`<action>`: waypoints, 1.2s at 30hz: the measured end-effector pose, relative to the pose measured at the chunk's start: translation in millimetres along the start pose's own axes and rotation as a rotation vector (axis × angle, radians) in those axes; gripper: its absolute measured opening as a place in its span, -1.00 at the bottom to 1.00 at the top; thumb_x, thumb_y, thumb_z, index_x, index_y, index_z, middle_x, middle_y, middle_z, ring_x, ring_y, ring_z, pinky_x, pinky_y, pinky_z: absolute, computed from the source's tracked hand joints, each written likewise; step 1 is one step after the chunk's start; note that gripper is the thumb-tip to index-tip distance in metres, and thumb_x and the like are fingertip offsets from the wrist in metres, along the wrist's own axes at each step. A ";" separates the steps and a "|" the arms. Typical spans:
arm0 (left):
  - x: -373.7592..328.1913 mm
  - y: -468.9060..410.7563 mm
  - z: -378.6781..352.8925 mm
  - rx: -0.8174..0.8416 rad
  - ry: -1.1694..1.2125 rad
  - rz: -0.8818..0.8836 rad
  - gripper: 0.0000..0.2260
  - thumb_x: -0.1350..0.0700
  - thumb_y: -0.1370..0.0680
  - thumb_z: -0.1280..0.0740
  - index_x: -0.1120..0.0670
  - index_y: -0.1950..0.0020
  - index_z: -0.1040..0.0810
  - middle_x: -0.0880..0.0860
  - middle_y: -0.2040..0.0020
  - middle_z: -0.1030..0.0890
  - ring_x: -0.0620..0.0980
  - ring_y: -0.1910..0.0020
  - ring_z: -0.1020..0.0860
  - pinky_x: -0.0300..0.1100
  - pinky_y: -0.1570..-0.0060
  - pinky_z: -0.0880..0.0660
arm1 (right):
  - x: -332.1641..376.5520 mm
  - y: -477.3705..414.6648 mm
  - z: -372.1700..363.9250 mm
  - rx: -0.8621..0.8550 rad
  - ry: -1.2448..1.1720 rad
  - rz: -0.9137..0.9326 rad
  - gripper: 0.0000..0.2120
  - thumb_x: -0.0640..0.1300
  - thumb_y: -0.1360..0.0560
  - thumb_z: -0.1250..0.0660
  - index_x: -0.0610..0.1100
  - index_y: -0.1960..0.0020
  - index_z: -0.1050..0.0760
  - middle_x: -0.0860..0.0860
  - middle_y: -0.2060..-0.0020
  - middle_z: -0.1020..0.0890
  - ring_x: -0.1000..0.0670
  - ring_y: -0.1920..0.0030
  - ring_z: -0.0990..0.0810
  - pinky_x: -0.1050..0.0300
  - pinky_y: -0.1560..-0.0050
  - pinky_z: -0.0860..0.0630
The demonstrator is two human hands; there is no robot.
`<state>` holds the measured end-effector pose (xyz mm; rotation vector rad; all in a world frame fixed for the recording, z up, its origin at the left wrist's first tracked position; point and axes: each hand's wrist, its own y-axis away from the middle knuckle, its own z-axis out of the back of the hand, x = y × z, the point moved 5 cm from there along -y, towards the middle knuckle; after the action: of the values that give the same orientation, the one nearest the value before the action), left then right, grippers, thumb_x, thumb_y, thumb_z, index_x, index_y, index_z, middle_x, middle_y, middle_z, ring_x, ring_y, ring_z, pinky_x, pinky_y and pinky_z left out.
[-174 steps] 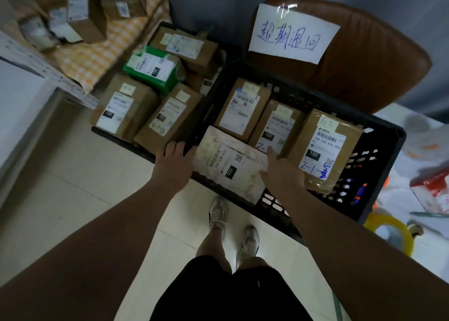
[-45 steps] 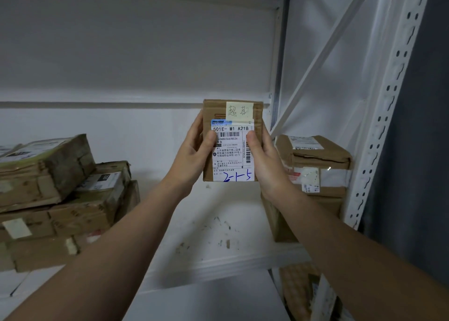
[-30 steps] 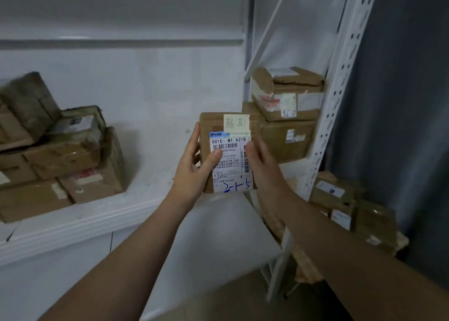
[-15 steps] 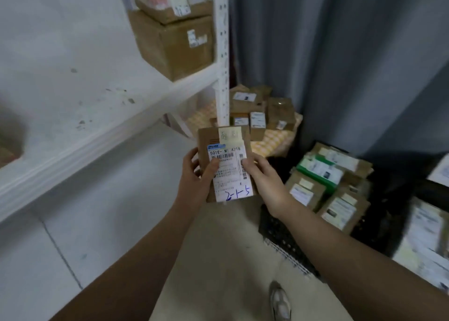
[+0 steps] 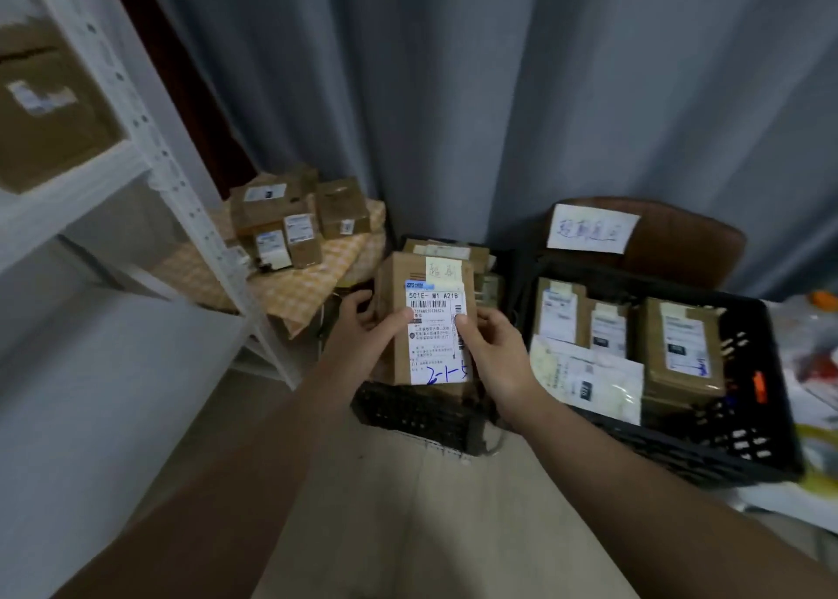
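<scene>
- One risk: black crate (image 5: pixel 743 444) is near full; cardboard parcel (image 5: pixel 433 344) could land atop packed boxes (image 5: pixel 680 349) and tip out.
- Grip: L hand (image 5: pixel 362 331) and R hand (image 5: pixel 496 349) clamp parcel's side edges, thumbs on label; parcel upright between palms.
- Loc: in air, left of crate, apart.

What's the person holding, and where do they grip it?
A brown cardboard parcel with a white shipping label: the left hand grips its left edge, the right hand its right edge, thumbs on the label.
</scene>
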<state>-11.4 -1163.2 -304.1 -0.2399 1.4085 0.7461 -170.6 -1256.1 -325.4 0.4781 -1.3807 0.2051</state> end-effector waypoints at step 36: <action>110.3 -31.8 -442.7 0.490 -0.741 0.047 -0.67 0.12 -0.62 -0.23 0.23 -0.34 -0.43 0.09 -0.20 -0.48 -0.05 -0.12 -0.42 -0.28 -0.04 -0.29 | -205.0 -93.3 423.2 0.497 1.285 -0.018 -0.10 0.08 -0.38 -0.47 0.13 -0.55 0.00 -0.03 -0.55 0.14 -0.10 -0.53 0.24 -0.25 -0.46 -0.16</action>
<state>-349.1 -1403.3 -497.6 0.4215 0.8420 0.4316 -548.0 -1497.4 -496.2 0.5959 -0.0501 0.7039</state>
